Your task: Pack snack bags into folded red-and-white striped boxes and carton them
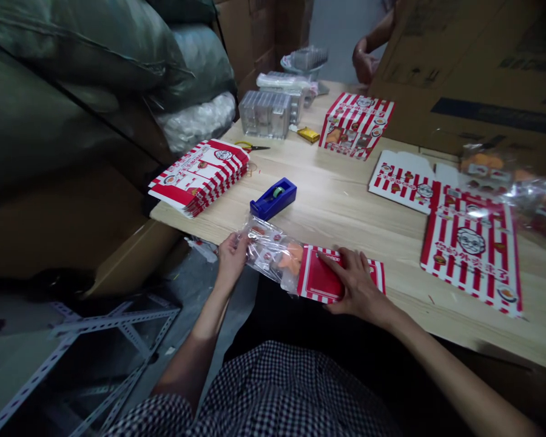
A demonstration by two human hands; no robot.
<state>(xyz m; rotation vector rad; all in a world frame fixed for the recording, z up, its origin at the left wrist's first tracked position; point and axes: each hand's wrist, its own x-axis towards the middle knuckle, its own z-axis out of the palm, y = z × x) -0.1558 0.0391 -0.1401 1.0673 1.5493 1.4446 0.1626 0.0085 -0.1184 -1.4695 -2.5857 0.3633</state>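
Note:
My left hand grips the end of a clear plastic bag with orange and printed pieces inside. The bag's other end meets a red-and-white striped cardboard box, and the join is hidden by the bag. My right hand lies across the box's red face, fingers spread on top and holding it. Both hands are at the near edge of a light wood table. A blue tape dispenser stands just beyond them.
A stack of flat striped cartons, scissors, an assembled box and flat cartons lie on the table. Clear plastic trays stand behind. A co-worker's hand is at the far end. Large sacks fill the left.

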